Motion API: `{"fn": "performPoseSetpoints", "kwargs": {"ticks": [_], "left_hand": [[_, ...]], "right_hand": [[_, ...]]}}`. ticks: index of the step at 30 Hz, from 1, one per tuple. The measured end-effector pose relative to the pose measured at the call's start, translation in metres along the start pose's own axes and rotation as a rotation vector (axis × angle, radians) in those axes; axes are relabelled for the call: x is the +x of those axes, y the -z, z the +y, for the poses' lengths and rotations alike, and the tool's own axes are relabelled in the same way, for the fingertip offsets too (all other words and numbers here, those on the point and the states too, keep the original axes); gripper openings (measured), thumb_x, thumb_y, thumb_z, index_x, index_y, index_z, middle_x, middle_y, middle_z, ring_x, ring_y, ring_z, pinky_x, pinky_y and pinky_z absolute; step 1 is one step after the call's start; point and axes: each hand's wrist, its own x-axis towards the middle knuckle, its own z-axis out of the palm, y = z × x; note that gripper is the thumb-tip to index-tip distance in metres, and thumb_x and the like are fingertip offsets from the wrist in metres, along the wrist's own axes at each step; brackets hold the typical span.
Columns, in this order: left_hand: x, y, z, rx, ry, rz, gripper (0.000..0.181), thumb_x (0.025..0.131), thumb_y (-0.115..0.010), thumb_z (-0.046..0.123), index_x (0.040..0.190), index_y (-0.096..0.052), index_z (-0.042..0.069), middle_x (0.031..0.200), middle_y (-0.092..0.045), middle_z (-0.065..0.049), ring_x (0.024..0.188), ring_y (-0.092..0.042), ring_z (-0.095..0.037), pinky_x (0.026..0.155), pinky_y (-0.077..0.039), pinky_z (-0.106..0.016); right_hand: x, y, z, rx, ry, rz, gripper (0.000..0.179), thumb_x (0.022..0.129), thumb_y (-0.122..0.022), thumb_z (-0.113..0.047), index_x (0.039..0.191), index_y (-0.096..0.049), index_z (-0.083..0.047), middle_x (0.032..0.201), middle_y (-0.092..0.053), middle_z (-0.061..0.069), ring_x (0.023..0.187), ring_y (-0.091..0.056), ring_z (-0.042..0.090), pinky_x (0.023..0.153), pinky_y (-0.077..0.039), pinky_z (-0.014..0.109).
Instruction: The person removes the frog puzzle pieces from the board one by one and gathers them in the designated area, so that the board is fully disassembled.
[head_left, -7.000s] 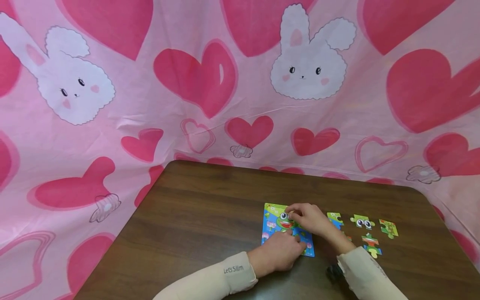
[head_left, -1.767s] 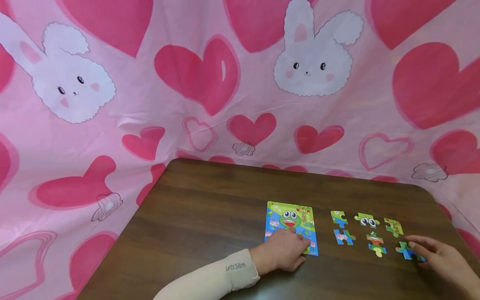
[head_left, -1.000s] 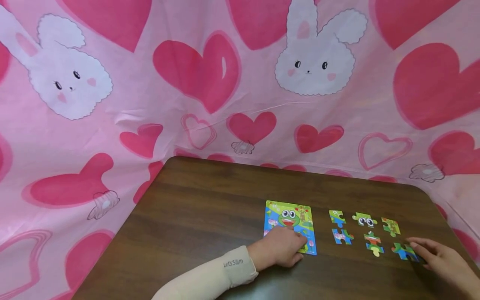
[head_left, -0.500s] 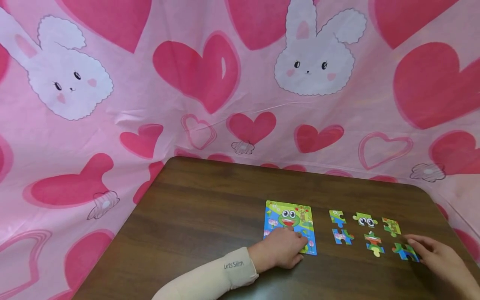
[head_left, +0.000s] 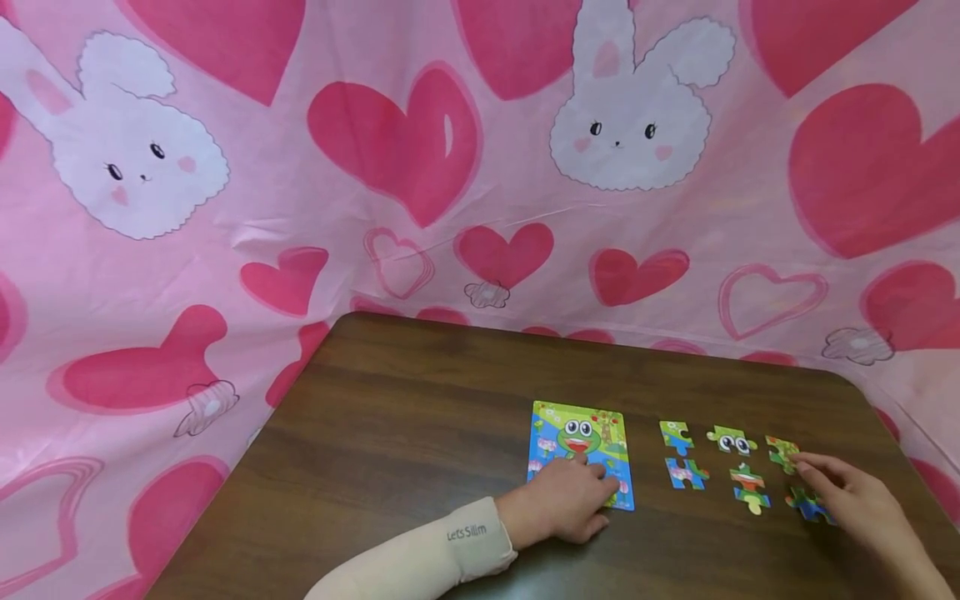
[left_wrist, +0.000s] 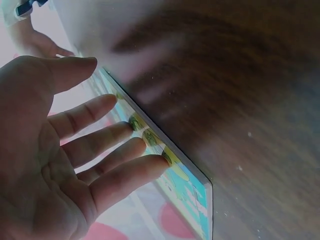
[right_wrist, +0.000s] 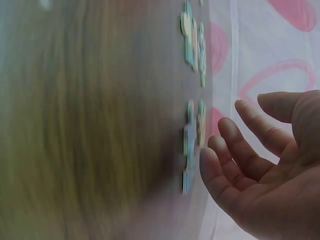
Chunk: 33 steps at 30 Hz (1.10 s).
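My left hand (head_left: 566,500) rests with its fingertips on a frog picture puzzle (head_left: 555,415), covering its lower part. In the left wrist view the fingers of that hand (left_wrist: 95,145) lie nearly straight at the puzzle's thick edge (left_wrist: 197,185). To the right, my right hand (head_left: 855,500) hovers with loosely bent fingers, as the right wrist view of the hand (right_wrist: 265,160) shows, with nothing between them. It partly hides a blue-green jigsaw piece (head_left: 804,502). Its fingertips overlap the edge of a tree jigsaw piece (head_left: 782,448).
More loose jigsaw pieces lie in two rows between the hands: a flower corner piece (head_left: 677,438), an eyes piece (head_left: 731,440), a pink-lily piece (head_left: 687,473) and a frog-mouth piece (head_left: 750,490). The brown table (head_left: 420,417) meets a pink heart-and-bunny cloth (head_left: 510,192) behind.
Earlier my right hand went from the puzzle to the blue-green piece at the lower right. Now it has let go of that piece and shifted up and left. The left hand stays put.
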Motion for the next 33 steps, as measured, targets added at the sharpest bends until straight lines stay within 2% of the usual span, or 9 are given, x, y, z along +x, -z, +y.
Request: {"fn": "performPoseSetpoints", "kwargs": {"ticks": [4, 6, 8, 11, 13, 16, 22, 27, 33], "left_hand": [[-0.001, 0.001, 0.000, -0.032, 0.002, -0.017, 0.033, 0.094, -0.065, 0.053, 0.118, -0.063, 0.030, 0.114, -0.066, 0.012, 0.101, -0.062, -0.008, 0.073, -0.053, -0.026], [-0.002, 0.001, 0.000, -0.039, 0.005, -0.021, 0.033, 0.093, -0.065, 0.053, 0.118, -0.063, 0.030, 0.114, -0.066, 0.012, 0.102, -0.062, -0.009, 0.074, -0.053, -0.026], [-0.002, 0.001, 0.000, -0.038, 0.009, -0.020, 0.034, 0.094, -0.065, 0.053, 0.118, -0.063, 0.030, 0.115, -0.067, 0.012, 0.102, -0.061, -0.009, 0.074, -0.053, -0.027], [-0.002, 0.000, 0.001, -0.050, 0.024, -0.018, 0.040, 0.094, -0.064, 0.053, 0.126, -0.060, 0.029, 0.121, -0.066, 0.012, 0.107, -0.061, -0.010, 0.077, -0.054, -0.027], [-0.001, -0.001, 0.001, -0.065, 0.034, -0.022, 0.045, 0.095, -0.063, 0.053, 0.133, -0.057, 0.029, 0.126, -0.065, 0.011, 0.111, -0.061, -0.010, 0.079, -0.055, -0.028], [-0.001, -0.002, 0.002, -0.065, 0.047, -0.030, 0.052, 0.095, -0.061, 0.055, 0.139, -0.053, 0.027, 0.130, -0.064, 0.011, 0.115, -0.060, -0.010, 0.082, -0.055, -0.028], [-0.003, -0.004, 0.008, 0.038, 0.053, -0.041, 0.046, 0.095, -0.059, 0.060, 0.124, -0.062, 0.025, 0.116, -0.063, 0.011, 0.102, -0.058, -0.009, 0.075, -0.054, -0.025], [-0.005, -0.002, 0.011, 0.068, 0.057, -0.044, 0.045, 0.095, -0.058, 0.061, 0.118, -0.065, 0.024, 0.113, -0.062, 0.012, 0.098, -0.058, -0.008, 0.074, -0.054, -0.023], [-0.006, 0.000, 0.014, 0.082, 0.069, -0.082, 0.049, 0.095, -0.055, 0.064, 0.121, -0.065, 0.024, 0.113, -0.060, 0.012, 0.099, -0.055, -0.008, 0.067, -0.052, -0.023]], "right_hand": [[-0.001, -0.004, -0.009, 0.016, 0.030, 0.008, 0.066, 0.108, -0.038, -0.048, 0.142, -0.048, 0.007, 0.143, -0.039, 0.044, 0.121, -0.043, 0.065, 0.084, -0.041, 0.065], [-0.001, -0.006, -0.014, 0.028, 0.060, 0.021, 0.063, 0.108, -0.041, -0.047, 0.140, -0.051, 0.006, 0.141, -0.045, 0.042, 0.111, -0.061, 0.049, 0.080, -0.047, 0.058], [0.000, -0.009, -0.019, 0.055, 0.088, 0.024, 0.061, 0.107, -0.043, -0.046, 0.139, -0.053, 0.005, 0.137, -0.052, 0.039, 0.096, -0.070, 0.025, 0.076, -0.052, 0.047], [0.002, -0.015, -0.028, 0.125, 0.110, 0.010, 0.061, 0.107, -0.045, -0.046, 0.141, -0.052, 0.004, 0.130, -0.062, 0.033, 0.079, -0.063, -0.005, 0.064, -0.052, 0.030], [0.003, -0.020, -0.036, 0.161, 0.120, 0.018, 0.059, 0.107, -0.046, -0.044, 0.140, -0.053, 0.005, 0.125, -0.066, 0.030, 0.079, -0.061, -0.010, 0.064, -0.053, 0.025], [0.005, -0.026, -0.048, 0.177, 0.128, 0.014, 0.058, 0.107, -0.047, -0.044, 0.140, -0.054, 0.003, 0.123, -0.068, 0.027, 0.080, -0.063, -0.006, 0.064, -0.053, 0.025], [0.009, -0.036, -0.075, 0.199, 0.166, -0.024, 0.056, 0.107, -0.047, -0.045, 0.144, -0.052, -0.003, 0.125, -0.066, 0.026, 0.088, -0.067, 0.009, 0.067, -0.055, 0.027], [0.013, -0.041, -0.092, 0.252, 0.202, -0.028, 0.054, 0.107, -0.049, -0.040, 0.146, -0.047, -0.003, 0.122, -0.065, 0.025, 0.094, -0.071, 0.023, 0.067, -0.057, 0.028], [0.018, -0.045, -0.111, 0.275, 0.238, -0.033, 0.052, 0.107, -0.050, -0.037, 0.147, -0.047, -0.002, 0.123, -0.066, 0.023, 0.094, -0.068, 0.012, 0.074, -0.057, 0.026]]}}
